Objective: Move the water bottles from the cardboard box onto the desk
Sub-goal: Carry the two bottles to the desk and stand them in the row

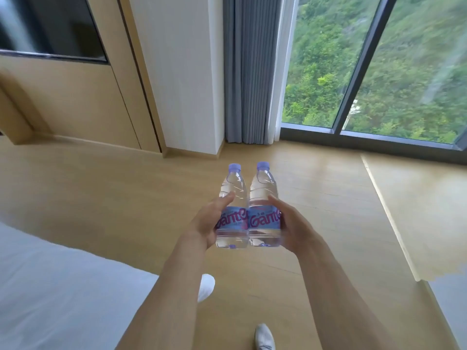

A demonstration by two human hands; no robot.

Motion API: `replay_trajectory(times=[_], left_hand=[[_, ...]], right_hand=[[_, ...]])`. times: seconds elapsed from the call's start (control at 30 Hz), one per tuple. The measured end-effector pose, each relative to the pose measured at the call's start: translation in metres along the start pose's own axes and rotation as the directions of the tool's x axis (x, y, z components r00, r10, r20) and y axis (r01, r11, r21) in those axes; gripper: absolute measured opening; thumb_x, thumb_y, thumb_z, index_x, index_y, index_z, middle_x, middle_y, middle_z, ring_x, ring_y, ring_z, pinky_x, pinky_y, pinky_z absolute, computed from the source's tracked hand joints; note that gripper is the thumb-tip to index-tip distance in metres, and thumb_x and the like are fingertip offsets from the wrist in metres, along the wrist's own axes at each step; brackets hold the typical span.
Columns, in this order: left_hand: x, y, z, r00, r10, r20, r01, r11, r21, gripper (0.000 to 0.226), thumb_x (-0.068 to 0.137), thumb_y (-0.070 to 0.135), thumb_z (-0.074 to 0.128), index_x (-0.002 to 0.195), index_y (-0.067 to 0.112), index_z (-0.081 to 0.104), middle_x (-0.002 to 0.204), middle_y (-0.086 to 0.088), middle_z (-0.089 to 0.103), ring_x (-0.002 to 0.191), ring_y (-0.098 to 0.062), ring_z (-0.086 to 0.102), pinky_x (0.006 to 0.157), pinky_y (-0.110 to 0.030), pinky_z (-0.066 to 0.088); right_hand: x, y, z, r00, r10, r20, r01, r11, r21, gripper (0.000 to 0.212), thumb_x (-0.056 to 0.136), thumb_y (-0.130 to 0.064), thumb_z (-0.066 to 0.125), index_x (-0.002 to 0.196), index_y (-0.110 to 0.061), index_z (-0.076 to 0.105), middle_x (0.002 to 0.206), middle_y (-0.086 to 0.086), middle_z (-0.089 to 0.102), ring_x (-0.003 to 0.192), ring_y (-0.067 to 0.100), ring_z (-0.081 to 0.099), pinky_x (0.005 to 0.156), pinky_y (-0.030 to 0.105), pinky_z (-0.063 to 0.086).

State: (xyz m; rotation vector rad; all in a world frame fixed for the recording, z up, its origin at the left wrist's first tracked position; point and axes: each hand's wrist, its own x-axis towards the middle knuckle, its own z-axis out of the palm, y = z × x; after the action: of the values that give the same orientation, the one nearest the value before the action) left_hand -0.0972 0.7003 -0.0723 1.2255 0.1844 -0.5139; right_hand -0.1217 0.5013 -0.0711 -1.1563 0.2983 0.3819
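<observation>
Left hand: clamped on left bottle, upright.
Right hand: clamped on right bottle; bottles touching, mid-air.
Floor: open toward 12 o'clock.
Bed: edge at 8 o'clock.

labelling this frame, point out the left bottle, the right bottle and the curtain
Left clear plastic water bottle, blue label (231, 219): head view, on its label.
Right clear plastic water bottle, blue label (264, 219): head view, on its label.
Grey pleated curtain (249, 72): head view, mid-fabric.

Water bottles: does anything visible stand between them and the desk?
Cannot judge: no desk shows in this view. The left hand and right hand hold the two water bottles side by side over bare wooden floor.
</observation>
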Motion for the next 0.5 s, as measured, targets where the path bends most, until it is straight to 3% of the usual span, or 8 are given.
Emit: replay_trajectory(times=[0.1, 0.2, 0.33, 0.43, 0.5], left_hand=[[0.036, 0.025, 0.005, 0.994, 0.012, -0.105, -0.015, 0.999, -0.028, 0.047, 0.093, 0.038, 0.069, 0.127, 0.009, 0.056, 0.105, -0.021, 0.068, 0.091, -0.038, 0.07, 0.078, -0.05, 0.059], [0.071, 0.048, 0.011, 0.985, 0.024, -0.168, -0.033, 0.998, -0.054, 0.05, 0.092, 0.036, 0.071, 0.129, 0.006, 0.054, 0.102, -0.018, 0.068, 0.088, -0.035, 0.071, 0.072, -0.046, 0.059], [0.114, 0.072, 0.014, 0.976, 0.048, -0.214, -0.067, 0.994, -0.084, 0.059, 0.091, 0.036, 0.073, 0.135, 0.004, 0.05, 0.111, -0.02, 0.066, 0.095, -0.038, 0.07, 0.08, -0.051, 0.058], [0.14, 0.086, 0.01, 0.965, 0.054, -0.258, -0.089, 0.988, -0.125, 0.054, 0.088, 0.035, 0.076, 0.128, 0.007, 0.054, 0.097, -0.015, 0.071, 0.089, -0.036, 0.072, 0.073, -0.047, 0.059], [0.155, 0.095, 0.004, 0.962, 0.06, -0.266, -0.1, 0.985, -0.141, 0.055, 0.087, 0.035, 0.077, 0.129, 0.007, 0.054, 0.1, -0.017, 0.072, 0.091, -0.037, 0.072, 0.076, -0.05, 0.059]], right_hand=[[0.051, -0.031, -0.004, 0.997, 0.074, 0.024, -0.073, 0.996, -0.042, 0.057, 0.096, -0.04, 0.06, 0.138, -0.003, 0.055, 0.13, 0.028, 0.063, 0.122, 0.045, 0.06, 0.109, 0.062, 0.041], [0.094, -0.06, -0.007, 0.99, 0.125, 0.062, -0.121, 0.99, -0.066, 0.053, 0.095, -0.041, 0.06, 0.133, -0.004, 0.06, 0.125, 0.026, 0.066, 0.11, 0.042, 0.066, 0.102, 0.058, 0.046], [0.145, -0.092, -0.011, 0.978, 0.171, 0.115, -0.159, 0.981, -0.108, 0.044, 0.093, -0.044, 0.06, 0.117, -0.008, 0.068, 0.114, 0.023, 0.071, 0.101, 0.038, 0.067, 0.101, 0.057, 0.047], [0.18, -0.109, -0.009, 0.961, 0.214, 0.173, -0.193, 0.972, -0.131, 0.042, 0.093, -0.047, 0.061, 0.106, -0.008, 0.07, 0.101, 0.019, 0.074, 0.09, 0.034, 0.07, 0.089, 0.051, 0.053], [0.203, -0.118, -0.006, 0.949, 0.234, 0.211, -0.211, 0.969, -0.129, 0.042, 0.094, -0.046, 0.061, 0.105, -0.007, 0.069, 0.094, 0.018, 0.075, 0.08, 0.031, 0.074, 0.076, 0.044, 0.059]])
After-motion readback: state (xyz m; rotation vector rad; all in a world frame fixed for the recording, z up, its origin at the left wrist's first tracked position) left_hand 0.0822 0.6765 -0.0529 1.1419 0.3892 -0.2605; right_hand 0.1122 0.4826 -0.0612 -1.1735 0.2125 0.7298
